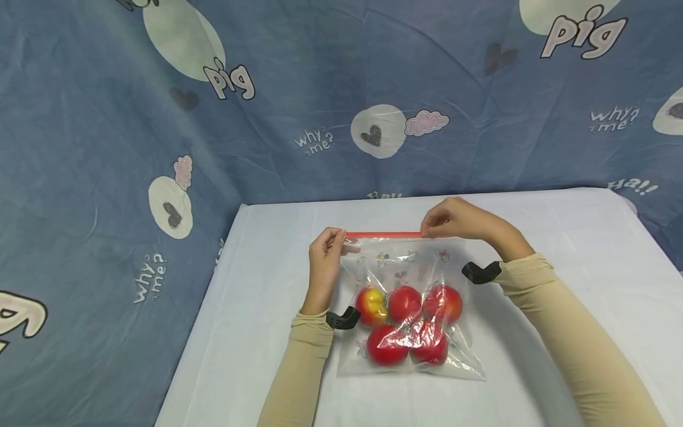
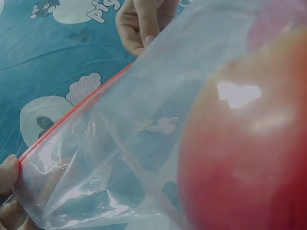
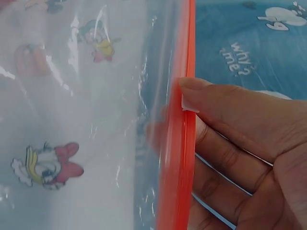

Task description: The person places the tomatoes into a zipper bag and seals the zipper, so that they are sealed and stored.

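Note:
A clear zip bag (image 1: 405, 261) with a red zip strip (image 1: 384, 235) along its top and small cartoon prints (image 3: 48, 165) hangs between both hands. Several shiny round red fruits (image 1: 404, 304) lie in its lower half; their exact kind is unclear. One fruit (image 1: 372, 306) has a yellow patch. My left hand (image 1: 324, 258) pinches the top left corner. Toward the strip's right end, my right hand (image 1: 453, 219) pinches the red strip between thumb and fingers. A small whitish piece (image 3: 189, 102) shows under that thumb. Through the film, a fingertip behind the strip is faintly visible.
A white cloth-covered table (image 1: 267, 284) lies beneath the bag. Blue printed fabric (image 1: 299, 71) hangs behind the table and along its left side. Dark wrist devices (image 1: 481, 272) sit at both sleeve cuffs, close to the bag's sides.

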`<state>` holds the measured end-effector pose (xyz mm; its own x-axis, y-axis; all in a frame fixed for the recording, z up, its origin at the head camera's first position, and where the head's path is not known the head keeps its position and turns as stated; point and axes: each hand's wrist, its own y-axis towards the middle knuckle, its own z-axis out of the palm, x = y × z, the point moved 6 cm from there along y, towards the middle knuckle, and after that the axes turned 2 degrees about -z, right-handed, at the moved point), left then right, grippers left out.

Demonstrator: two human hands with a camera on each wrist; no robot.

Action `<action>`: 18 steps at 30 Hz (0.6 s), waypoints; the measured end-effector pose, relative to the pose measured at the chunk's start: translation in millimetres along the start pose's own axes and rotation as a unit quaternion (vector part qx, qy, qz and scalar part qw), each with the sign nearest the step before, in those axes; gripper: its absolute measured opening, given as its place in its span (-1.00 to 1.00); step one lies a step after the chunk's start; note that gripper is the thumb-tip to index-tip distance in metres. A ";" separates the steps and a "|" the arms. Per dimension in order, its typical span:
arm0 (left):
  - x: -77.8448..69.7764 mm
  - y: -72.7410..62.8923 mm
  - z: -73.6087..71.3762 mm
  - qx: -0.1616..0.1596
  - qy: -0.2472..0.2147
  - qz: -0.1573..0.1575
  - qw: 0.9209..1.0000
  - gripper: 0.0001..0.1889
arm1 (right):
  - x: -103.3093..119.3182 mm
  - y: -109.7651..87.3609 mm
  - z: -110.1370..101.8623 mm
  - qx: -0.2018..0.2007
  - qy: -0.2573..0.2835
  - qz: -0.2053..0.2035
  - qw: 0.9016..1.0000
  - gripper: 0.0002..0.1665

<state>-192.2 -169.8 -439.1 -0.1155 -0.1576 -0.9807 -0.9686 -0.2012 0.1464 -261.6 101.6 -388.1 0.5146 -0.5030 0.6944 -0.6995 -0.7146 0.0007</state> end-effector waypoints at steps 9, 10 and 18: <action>0.9 -1.0 -2.3 -0.005 -0.006 0.004 1.000 -0.69 | -5.3 -8.0 -4.5 -0.001 0.007 0.008 1.000 -0.93; 1.3 -0.6 -2.2 -0.006 -0.007 0.001 1.000 -0.69 | -6.2 -8.7 -4.9 -0.002 0.006 0.009 1.000 -0.93; -8.3 -3.5 -2.6 -0.005 -0.001 -0.016 1.000 -0.71 | -12.8 -16.8 -9.0 -0.002 0.009 0.026 1.000 -0.93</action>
<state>-187.3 -170.3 -431.1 -0.0858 -0.1483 -0.9852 -0.9696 -0.2150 0.1168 -261.0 124.4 -390.6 0.4681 -0.5308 0.7065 -0.7277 -0.6851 -0.0325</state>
